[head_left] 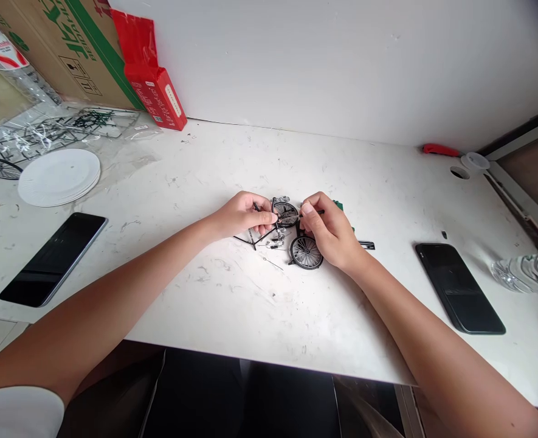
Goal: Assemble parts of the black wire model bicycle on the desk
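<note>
Near the middle of the table, my left hand (pixel 256 216) is closed, thumb and fingers pinching a thin black model bicycle frame (pixel 253 242). My right hand (pixel 327 228) is opposite it, thumb and forefinger pressed together on a thin dark rod (pixel 302 215) that points at the left thumb. One small spoked wheel (pixel 286 215) lies between the hands; another spoked wheel (pixel 306 252) is just under the right hand. Small metallic parts (pixel 275 239) lie below the left fingertips. A green piece (pixel 338 205) shows partly behind the right hand.
Phones lie on the left (pixel 54 258) and right (pixel 460 287). White paper plates (pixel 59 176) and bagged dark plastic parts (pixel 93 120) are at the left. A red packet (pixel 154 85) stands by a cardboard box (pixel 81 55). A clear bottle (pixel 528 272) lies far right.
</note>
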The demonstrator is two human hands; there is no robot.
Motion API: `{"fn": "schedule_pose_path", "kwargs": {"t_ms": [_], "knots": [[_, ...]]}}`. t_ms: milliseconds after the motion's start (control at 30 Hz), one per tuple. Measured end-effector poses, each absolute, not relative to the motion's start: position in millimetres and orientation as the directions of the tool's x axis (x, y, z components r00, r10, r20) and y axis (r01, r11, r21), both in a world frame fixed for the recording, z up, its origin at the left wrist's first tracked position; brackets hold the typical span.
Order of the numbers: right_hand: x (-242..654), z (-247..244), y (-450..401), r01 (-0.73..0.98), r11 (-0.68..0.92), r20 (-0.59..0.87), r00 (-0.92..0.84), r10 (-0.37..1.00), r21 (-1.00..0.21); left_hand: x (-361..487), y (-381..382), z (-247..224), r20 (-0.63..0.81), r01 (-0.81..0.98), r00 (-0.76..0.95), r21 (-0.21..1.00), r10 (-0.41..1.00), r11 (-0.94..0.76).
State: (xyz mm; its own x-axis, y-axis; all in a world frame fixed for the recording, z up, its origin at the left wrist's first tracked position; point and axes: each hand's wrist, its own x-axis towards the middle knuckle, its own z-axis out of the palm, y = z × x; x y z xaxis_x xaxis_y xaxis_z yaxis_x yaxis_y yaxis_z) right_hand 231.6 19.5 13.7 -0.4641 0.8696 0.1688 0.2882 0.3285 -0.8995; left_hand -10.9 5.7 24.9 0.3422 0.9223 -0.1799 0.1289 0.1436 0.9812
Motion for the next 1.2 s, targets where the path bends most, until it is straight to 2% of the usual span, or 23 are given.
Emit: {"fn": "schedule_pose_path", "kwargs": {"t_ms": [167, 400, 1200], "knots": [[234.0, 13.8, 21.7, 0.250, 0.328, 0.167, -0.504, 0.848, -0.911, -11.6, 5.4, 25.2, -0.180, 0.139, 0.335, 0.980, 0.925, 0.141], [238.7, 16.9, 26.6, 0.317, 0.410, 0.209, -0.512, 0.833, -0.855, -12.5, 5.9, 24.4, -0.183, 0.150, 0.338, 0.979, 0.923, 0.139], [239.5, 22.9, 25.1, 0.335, 0.404, 0.195, -0.512, 0.836, -0.851, -14.3, 6.8, 20.5, -0.170, 0.133, 0.367, 0.983, 0.915, 0.129]]}}
